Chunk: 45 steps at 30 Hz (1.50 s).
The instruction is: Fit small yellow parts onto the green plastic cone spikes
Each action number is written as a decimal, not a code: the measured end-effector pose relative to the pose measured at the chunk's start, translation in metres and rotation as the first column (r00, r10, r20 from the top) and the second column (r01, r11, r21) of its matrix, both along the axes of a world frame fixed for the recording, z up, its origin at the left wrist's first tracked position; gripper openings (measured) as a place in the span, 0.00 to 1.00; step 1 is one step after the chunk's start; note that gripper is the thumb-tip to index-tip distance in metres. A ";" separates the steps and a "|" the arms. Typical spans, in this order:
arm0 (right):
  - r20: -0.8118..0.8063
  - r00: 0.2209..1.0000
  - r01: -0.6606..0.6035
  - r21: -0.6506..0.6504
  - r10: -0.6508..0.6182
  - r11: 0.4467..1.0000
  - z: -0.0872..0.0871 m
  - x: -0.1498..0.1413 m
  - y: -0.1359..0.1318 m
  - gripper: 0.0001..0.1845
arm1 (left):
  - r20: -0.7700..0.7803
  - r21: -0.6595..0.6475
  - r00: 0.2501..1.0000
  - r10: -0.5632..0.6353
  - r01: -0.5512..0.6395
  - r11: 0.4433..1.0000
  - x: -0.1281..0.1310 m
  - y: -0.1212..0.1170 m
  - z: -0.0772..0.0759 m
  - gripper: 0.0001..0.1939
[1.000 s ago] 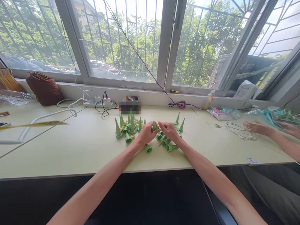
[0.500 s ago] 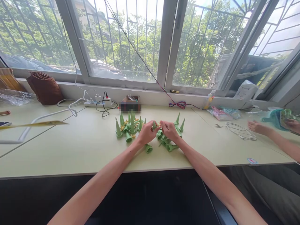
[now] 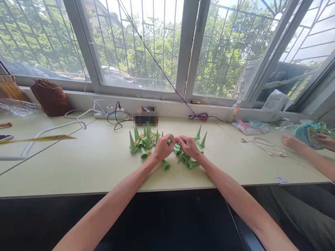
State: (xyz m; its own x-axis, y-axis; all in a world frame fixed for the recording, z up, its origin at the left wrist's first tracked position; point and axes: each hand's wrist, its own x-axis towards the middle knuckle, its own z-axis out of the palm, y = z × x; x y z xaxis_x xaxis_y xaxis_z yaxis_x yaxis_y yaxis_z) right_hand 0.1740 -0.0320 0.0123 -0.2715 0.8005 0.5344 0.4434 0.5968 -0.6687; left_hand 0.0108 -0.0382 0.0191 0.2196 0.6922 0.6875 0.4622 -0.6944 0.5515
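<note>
Over the middle of the table, my left hand (image 3: 164, 147) is closed around a green plastic spike (image 3: 171, 137), most of which its fingers hide. Touching it from the other side, my right hand (image 3: 188, 146) is pinched at the spike's end; whatever lies between its fingertips is too small to make out. More green cone-shaped spikes (image 3: 132, 143) stand and lie to the left, mixed with small yellow pieces (image 3: 149, 152). Under and beyond my right hand are further hollow green spikes (image 3: 190, 165), some upright, some on their sides. One loose spike (image 3: 165, 165) lies below my left wrist.
A small open box (image 3: 146, 115), a power strip (image 3: 110, 113) and a brown pouch (image 3: 49, 97) line the back. A white metal tube (image 3: 52, 131) crosses the left side. At right lie a coiled white cable (image 3: 267, 145) and a co-worker's hands (image 3: 291, 142) with a teal bag (image 3: 306, 135).
My hands have drawn slightly closer together, and the green spike's tip has tilted left. At the right, the co-worker's hands have shifted rightward with the teal bag.
</note>
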 end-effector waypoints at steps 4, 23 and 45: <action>0.015 1.000 -0.005 0.015 0.005 1.000 0.001 0.000 -0.002 0.20 | -0.013 0.004 0.999 0.031 -0.031 1.000 0.000 0.000 -0.001 0.14; -0.013 0.999 0.032 0.074 -0.032 0.997 0.000 0.000 0.002 0.16 | -0.023 -0.030 1.000 0.001 -0.002 1.000 -0.001 0.000 -0.001 0.09; 0.054 0.995 0.077 0.087 -0.082 0.993 0.001 0.001 0.001 0.26 | -0.080 -0.013 0.997 0.001 -0.002 1.000 -0.002 0.001 -0.004 0.08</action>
State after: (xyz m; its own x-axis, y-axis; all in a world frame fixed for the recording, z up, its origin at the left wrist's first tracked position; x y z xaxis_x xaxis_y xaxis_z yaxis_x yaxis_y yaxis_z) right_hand 0.1747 -0.0308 0.0133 -0.2410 0.7735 0.5862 0.5284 0.6112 -0.5893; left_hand 0.0084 -0.0374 0.0148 0.2725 0.7012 0.6589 0.5066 -0.6867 0.5213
